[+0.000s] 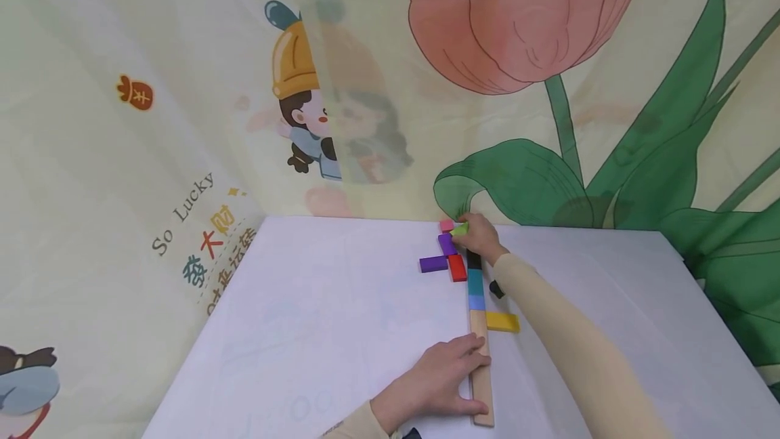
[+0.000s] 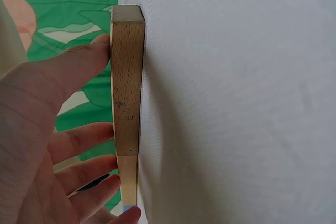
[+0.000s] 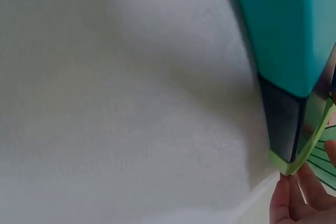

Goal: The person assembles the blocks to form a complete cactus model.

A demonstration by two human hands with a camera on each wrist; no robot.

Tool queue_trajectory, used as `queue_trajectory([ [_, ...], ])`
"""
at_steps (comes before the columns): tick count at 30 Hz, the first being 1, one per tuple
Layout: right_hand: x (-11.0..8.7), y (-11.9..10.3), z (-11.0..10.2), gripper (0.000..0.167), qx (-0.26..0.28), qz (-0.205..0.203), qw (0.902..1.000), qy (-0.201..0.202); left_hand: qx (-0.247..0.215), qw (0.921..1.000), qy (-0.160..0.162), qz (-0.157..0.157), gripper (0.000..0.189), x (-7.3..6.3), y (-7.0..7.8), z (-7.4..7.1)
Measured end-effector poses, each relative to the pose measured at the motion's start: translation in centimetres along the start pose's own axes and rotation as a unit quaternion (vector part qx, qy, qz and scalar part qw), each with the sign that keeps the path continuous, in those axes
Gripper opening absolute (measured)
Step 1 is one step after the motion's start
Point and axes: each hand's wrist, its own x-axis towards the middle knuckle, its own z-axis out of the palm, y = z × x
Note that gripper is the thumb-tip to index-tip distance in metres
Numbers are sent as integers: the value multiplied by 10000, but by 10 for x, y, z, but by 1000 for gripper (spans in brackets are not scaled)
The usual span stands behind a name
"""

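Observation:
A straight row of blocks runs away from me on the white table. Plain wooden blocks (image 1: 479, 327) form its near part, followed by a blue block (image 1: 477, 303), a teal block (image 1: 475, 283) and a black block (image 1: 473, 261). My left hand (image 1: 441, 377) rests its fingertips and thumb along the wooden part, fingers spread, as the left wrist view also shows. At the far end, my right hand (image 1: 481, 239) pinches a light green block (image 1: 461, 230). In the right wrist view that green block (image 3: 285, 166) sits against the end of the black block (image 3: 280, 116).
Left of the row's far end lie two purple blocks (image 1: 433, 264), a red block (image 1: 457, 268) and a pink block (image 1: 447, 225). A yellow block (image 1: 502, 322) juts out to the right, beside the wooden part. Behind the table (image 1: 317, 303) hangs a printed cloth (image 1: 378, 87).

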Motion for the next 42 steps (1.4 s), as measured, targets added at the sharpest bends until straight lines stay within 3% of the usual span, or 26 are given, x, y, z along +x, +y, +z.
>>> queue_trajectory([
  [10, -10, -1, -19, 59, 228, -239, 9993, 174, -167, 9995, -189, -168, 67, 3, 2, -2],
  [16, -34, 3, -36, 58, 272, -607, 9978, 5, -257, 9988, -237, -343, 68, 1, 1, -2],
  [22, -70, 26, -45, 56, -21, -715, 9963, -472, -256, 9987, -154, -411, 67, 1, -1, 0],
  [31, -114, 56, -52, 52, -136, -1001, 9865, -1286, -313, 9982, -94, -510, 68, -1, 0, -1],
  [42, -131, 81, -47, 52, -63, -1036, 9877, -1167, -328, 9986, -34, -401, 69, 7, 1, 1],
])
